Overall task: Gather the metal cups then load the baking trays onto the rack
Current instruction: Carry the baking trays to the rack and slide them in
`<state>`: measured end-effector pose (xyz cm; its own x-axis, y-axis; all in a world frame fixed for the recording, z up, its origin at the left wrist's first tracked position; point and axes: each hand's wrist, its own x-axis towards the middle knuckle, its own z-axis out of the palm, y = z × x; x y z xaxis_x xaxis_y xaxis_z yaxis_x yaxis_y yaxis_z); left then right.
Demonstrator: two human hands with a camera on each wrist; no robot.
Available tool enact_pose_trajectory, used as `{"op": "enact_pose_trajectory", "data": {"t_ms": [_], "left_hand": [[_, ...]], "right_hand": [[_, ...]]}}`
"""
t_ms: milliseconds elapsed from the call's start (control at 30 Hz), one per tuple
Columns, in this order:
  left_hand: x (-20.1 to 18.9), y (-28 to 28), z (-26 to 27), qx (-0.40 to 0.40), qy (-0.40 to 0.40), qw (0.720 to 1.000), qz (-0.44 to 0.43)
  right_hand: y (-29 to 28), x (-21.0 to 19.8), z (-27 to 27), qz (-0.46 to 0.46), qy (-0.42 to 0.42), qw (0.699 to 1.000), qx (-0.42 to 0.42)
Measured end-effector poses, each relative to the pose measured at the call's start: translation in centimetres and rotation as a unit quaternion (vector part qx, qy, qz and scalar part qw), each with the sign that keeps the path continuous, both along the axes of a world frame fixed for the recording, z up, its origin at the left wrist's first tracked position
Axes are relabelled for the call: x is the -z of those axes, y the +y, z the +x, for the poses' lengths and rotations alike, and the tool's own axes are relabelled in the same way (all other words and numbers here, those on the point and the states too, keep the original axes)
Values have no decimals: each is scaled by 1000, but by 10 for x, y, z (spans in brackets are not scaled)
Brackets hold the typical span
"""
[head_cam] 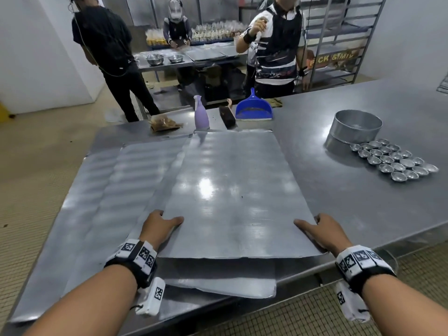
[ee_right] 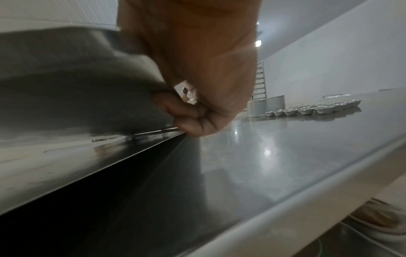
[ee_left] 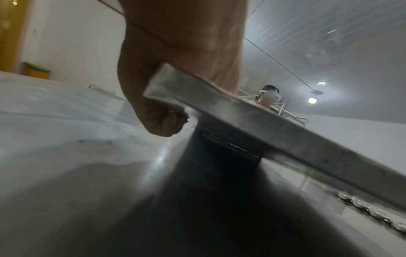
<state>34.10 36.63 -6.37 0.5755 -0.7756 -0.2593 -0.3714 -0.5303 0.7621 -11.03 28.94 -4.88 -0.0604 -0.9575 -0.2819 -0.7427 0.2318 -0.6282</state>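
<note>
A flat metal baking tray (head_cam: 232, 190) lies tilted over other trays (head_cam: 116, 190) on the steel table. My left hand (head_cam: 161, 225) grips its near left edge, thumb on top and fingers curled under, as the left wrist view shows at the tray edge (ee_left: 241, 111). My right hand (head_cam: 320, 227) grips the near right corner the same way; the right wrist view shows its fingers (ee_right: 193, 114) curled under the lifted tray (ee_right: 77, 90). Several small metal cups (head_cam: 394, 160) sit clustered on the table at the right, also seen as cups (ee_right: 312, 108). The rack (head_cam: 339, 37) stands at the back right.
A round metal tin (head_cam: 355, 126) stands beside the cups. A purple bottle (head_cam: 201, 112), a brush (head_cam: 228, 115) and a blue dustpan (head_cam: 253, 106) lie past the trays. Three people (head_cam: 276, 44) stand beyond the table. The table's near edge (head_cam: 339, 263) runs by my right wrist.
</note>
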Motion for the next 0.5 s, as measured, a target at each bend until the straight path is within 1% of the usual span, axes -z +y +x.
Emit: {"op": "enact_pose_trajectory", "data": {"t_ms": [100,200,367,500], "left_hand": [[-4,10,21,31,-18,999,-5],[-2,16,49,41,-22,999,-9],[-11,13,86,70,-28,997,-4],[-8,7,109,84,-24,996,-13]], "right_hand": [[18,2,23,-8,-25,1000,5],[33,10,44,-17,-52,998,17],[53,14,82,-32,-68,996,39],[59,11,103,-37,-64,996,49]]}}
